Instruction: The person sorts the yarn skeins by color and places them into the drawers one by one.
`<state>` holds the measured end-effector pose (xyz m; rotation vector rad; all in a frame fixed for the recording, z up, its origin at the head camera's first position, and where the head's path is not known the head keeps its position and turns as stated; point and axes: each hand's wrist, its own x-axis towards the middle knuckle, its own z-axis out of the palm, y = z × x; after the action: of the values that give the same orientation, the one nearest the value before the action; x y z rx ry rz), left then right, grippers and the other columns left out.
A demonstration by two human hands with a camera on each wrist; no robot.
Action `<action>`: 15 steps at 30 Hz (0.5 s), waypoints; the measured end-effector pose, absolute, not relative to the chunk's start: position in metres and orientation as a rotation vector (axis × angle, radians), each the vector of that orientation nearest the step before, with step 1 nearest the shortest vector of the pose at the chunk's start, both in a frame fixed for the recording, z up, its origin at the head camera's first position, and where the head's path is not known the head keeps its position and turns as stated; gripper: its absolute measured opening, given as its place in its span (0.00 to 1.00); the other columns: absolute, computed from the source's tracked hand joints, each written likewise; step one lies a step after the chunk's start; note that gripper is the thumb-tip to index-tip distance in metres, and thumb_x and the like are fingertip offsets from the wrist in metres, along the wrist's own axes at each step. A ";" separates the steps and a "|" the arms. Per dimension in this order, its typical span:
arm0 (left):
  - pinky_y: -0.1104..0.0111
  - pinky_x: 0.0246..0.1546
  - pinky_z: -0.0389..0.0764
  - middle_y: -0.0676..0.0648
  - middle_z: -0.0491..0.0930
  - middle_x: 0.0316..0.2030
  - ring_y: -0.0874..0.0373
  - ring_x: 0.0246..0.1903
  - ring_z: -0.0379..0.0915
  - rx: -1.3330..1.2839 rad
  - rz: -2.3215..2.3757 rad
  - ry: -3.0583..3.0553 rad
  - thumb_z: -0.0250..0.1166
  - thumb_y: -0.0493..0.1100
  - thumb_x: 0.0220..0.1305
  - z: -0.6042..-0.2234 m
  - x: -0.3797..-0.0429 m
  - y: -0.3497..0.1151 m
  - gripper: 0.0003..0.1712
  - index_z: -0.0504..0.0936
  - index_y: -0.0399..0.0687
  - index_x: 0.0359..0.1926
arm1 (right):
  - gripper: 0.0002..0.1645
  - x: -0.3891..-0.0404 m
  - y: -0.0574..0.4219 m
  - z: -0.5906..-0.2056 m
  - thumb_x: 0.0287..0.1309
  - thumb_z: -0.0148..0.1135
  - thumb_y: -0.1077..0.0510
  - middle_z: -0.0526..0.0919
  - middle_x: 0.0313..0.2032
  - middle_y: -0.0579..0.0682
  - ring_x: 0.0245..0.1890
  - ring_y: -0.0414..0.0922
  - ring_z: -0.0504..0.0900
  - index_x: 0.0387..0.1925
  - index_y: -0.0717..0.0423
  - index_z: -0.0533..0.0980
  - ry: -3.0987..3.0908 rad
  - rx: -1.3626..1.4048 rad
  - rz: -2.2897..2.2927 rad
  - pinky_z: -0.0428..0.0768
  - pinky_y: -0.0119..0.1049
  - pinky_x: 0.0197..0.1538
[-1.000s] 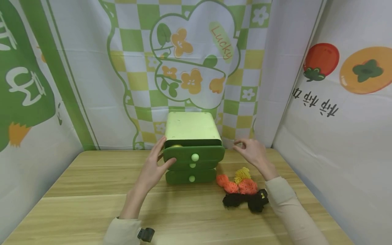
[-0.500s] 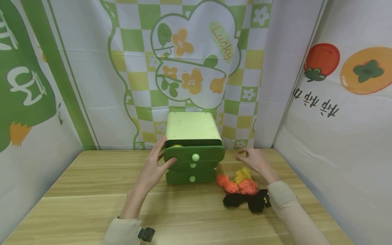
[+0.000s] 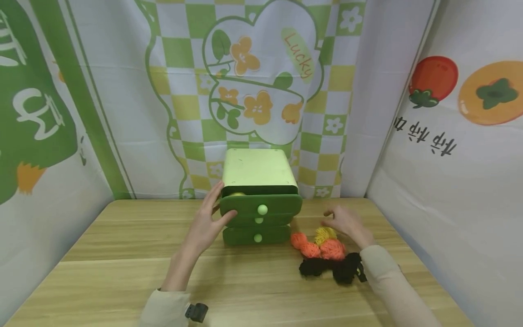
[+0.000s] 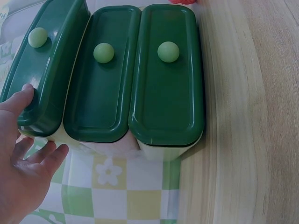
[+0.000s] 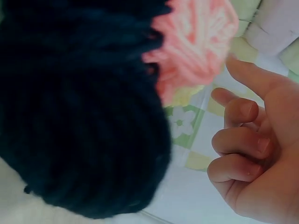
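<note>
My left hand (image 3: 206, 225) holds the left end of the pulled-out top drawer (image 3: 247, 205) of a small green cabinet (image 3: 259, 167). In the left wrist view its thumb (image 4: 23, 98) presses the drawer front, the other fingers at the drawer's end. A yellow item (image 3: 238, 194) shows inside that drawer. My right hand (image 3: 346, 222), holding nothing, hovers by the yarn, its fingers loosely bent. Below and left of it lie a yellow yarn ball (image 3: 325, 234), several coral yarn balls (image 3: 333, 250) and black yarn bundles (image 3: 345, 268). Black yarn (image 5: 84, 126) fills much of the right wrist view.
Two lower drawers (image 3: 241, 235) with round pale knobs sit under the top one, pushed further in. The wooden table (image 3: 122, 254) ends at a checked cloth backdrop (image 3: 192, 104), with white printed cloth (image 3: 449, 190) on the right.
My right hand has moved down and to the right, from beside the cabinet to near the yellow yarn. The left hand has kept its place on the drawer.
</note>
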<state>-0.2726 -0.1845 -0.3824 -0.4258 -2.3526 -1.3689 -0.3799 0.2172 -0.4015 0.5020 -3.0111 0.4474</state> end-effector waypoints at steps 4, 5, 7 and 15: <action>0.52 0.71 0.69 0.55 0.44 0.79 0.47 0.76 0.51 -0.422 -1.372 -2.353 0.66 0.57 0.65 -0.382 -0.273 -0.184 0.49 0.48 0.62 0.79 | 0.28 -0.379 0.221 -0.406 0.59 0.65 0.42 0.85 0.53 0.57 0.49 0.58 0.84 0.53 0.57 0.82 -3.035 0.479 0.445 0.86 0.53 0.45; 0.52 0.71 0.69 0.56 0.44 0.79 0.47 0.76 0.51 -0.422 -1.370 -2.353 0.66 0.57 0.65 -0.382 -0.273 -0.184 0.49 0.48 0.63 0.79 | 0.28 -0.379 0.221 -0.406 0.59 0.65 0.41 0.85 0.53 0.57 0.49 0.58 0.84 0.52 0.57 0.82 -3.037 0.475 0.451 0.85 0.54 0.46; 0.52 0.71 0.69 0.56 0.45 0.79 0.47 0.75 0.51 -0.422 -1.369 -2.354 0.66 0.57 0.65 -0.382 -0.273 -0.184 0.49 0.48 0.63 0.79 | 0.29 -0.379 0.222 -0.407 0.59 0.65 0.39 0.85 0.53 0.57 0.50 0.58 0.84 0.51 0.56 0.83 -3.045 0.476 0.452 0.85 0.54 0.47; 0.51 0.72 0.69 0.54 0.45 0.79 0.47 0.75 0.51 -0.423 -1.369 -2.355 0.66 0.57 0.65 -0.383 -0.273 -0.185 0.49 0.48 0.62 0.79 | 0.31 -0.374 0.220 -0.405 0.55 0.68 0.36 0.85 0.54 0.56 0.52 0.59 0.82 0.50 0.54 0.84 -3.133 0.504 0.474 0.85 0.55 0.46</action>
<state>-0.2729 -0.1846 -0.3826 -0.4235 -2.3552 -1.3692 -0.3740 0.2196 -0.4051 0.5036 -3.1332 0.4736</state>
